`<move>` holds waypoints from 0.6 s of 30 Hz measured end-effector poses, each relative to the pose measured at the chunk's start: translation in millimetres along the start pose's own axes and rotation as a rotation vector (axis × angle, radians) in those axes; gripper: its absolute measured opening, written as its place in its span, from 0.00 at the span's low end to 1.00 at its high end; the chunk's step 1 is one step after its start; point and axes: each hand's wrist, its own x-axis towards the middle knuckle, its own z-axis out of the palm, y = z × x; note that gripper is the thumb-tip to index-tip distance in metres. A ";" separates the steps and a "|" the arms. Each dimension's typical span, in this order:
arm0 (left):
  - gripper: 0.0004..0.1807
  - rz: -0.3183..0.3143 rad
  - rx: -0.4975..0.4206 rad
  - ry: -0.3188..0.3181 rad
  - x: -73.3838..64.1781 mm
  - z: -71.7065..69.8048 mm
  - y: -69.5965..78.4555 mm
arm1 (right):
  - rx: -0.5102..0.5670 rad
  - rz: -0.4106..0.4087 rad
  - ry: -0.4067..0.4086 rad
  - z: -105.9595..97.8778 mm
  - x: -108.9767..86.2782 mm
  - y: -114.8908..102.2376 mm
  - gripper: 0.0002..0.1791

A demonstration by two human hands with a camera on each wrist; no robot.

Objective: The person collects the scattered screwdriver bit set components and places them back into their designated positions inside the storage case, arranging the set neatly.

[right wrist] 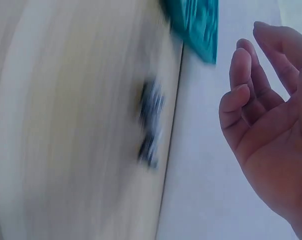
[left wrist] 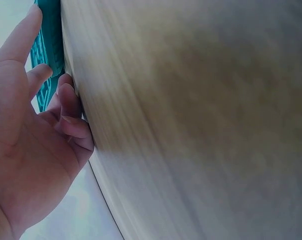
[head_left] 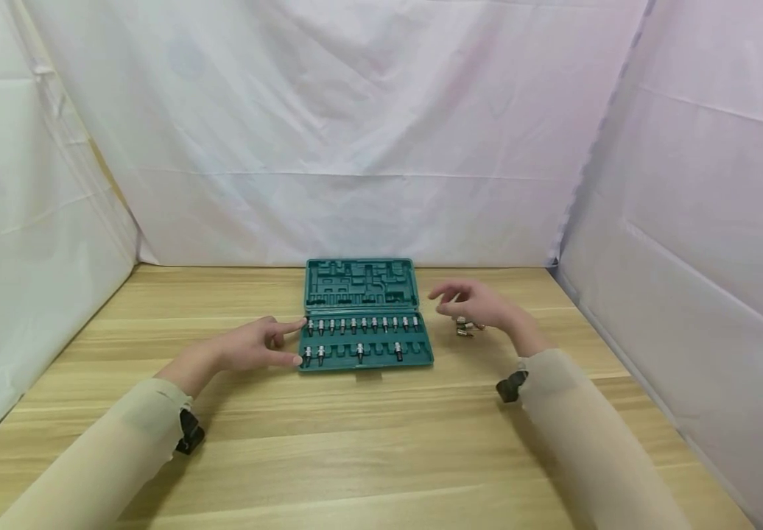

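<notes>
A green plastic case (head_left: 342,363) lies unfolded on the table, holding a full-looking upper row of socket bits (head_left: 364,324) and several more, spaced apart, in the lower row. My left hand (head_left: 252,344) touches the case's left edge with thumb and index finger stretched out; its other fingers curl loosely in the left wrist view. To the right of the case, my right hand (head_left: 477,302) hovers with bent, relaxed fingers and nothing between them. Just below it lies a small group of loose socket bits (head_left: 464,333), partly hidden by the hand and blurred in the right wrist view.
The wooden table (head_left: 328,456) stretches towards me and to both sides. White cloth (head_left: 355,147) hangs behind its far edge and along the left and right. The case's lid (head_left: 361,280), with moulded recesses, lies back towards the cloth.
</notes>
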 end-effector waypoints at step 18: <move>0.51 -0.027 0.005 0.000 2.6 1.1 -2.2 | -0.146 0.129 0.093 -41.3 -20.2 74.5 0.16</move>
